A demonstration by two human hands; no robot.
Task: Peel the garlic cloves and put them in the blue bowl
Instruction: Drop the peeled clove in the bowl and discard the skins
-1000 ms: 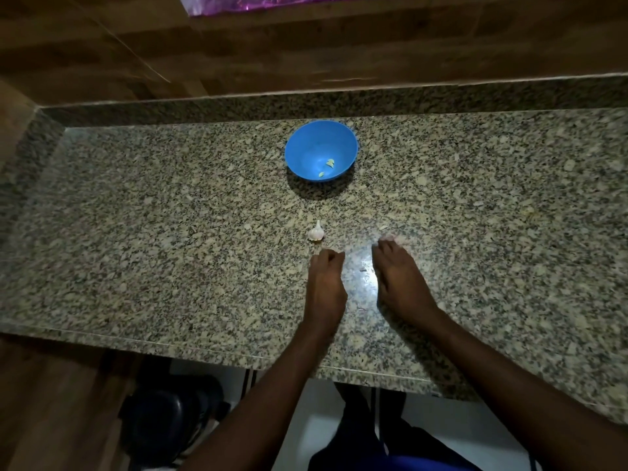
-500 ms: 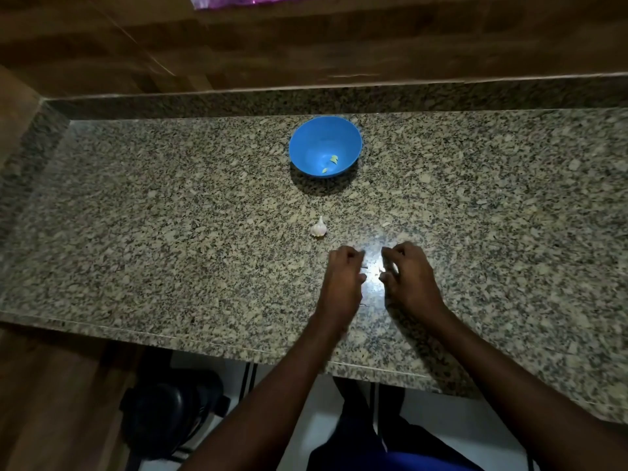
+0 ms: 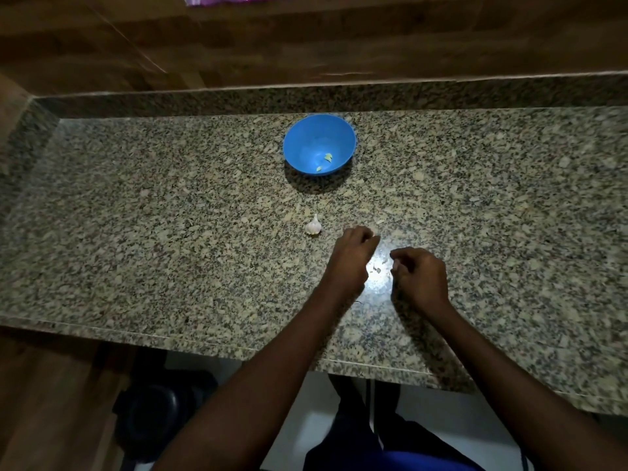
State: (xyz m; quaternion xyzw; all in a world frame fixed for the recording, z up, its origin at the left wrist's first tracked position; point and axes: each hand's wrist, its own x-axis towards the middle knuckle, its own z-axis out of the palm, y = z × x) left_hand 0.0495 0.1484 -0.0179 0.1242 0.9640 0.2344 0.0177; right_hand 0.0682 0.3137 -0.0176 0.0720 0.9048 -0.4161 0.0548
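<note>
Two peeled pieces lie in your blue bowl [image 3: 319, 144] near the counter's [image 3: 136, 232] back edge; the garlic bulb [image 3: 313, 226] waits mid-counter; your left hand [image 3: 350, 260] and right hand [image 3: 421, 277] are curled, what they hold unclear.

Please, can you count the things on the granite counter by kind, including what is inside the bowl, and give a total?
Blue bowl: 1
Garlic bulb, unpeeled, on the counter: 1
Pale garlic pieces in the bowl: 2
Hands, left hand and right hand: 2
Total: 6
</note>
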